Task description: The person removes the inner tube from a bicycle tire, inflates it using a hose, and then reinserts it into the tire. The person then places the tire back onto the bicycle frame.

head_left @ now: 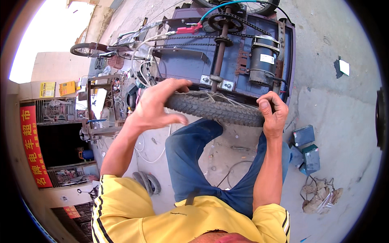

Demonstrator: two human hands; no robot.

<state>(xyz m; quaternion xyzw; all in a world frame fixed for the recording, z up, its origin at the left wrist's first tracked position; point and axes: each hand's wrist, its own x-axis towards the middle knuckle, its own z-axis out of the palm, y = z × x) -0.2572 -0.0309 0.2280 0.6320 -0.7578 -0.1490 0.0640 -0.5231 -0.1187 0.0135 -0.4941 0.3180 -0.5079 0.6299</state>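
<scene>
A wheel with a black knobby bicycle tyre (pixel 214 108) stands edge-on before me, on the near side of an upturned metal cart frame (pixel 182 58). At the tyre's left end my left hand (pixel 156 104) is open, its thumb on the near side and its fingers reaching over the far side. My right hand (pixel 274 115) is at the tyre's right end, fingers curled in and thumb bent toward them; what lies within them is hidden. A brown axle (pixel 221 52) runs away from the wheel, held by a bolted metal bracket (pixel 216 82).
The frame carries a black cylindrical motor (pixel 262 60), a chain sprocket (pixel 224 23) and a red-handled cable (pixel 189 29). Dark battery blocks (pixel 311 158) and a crumpled bag (pixel 322 196) lie on the floor to the right. Spare tyres (pixel 148 183) and a cluttered rack (pixel 106 101) are at left.
</scene>
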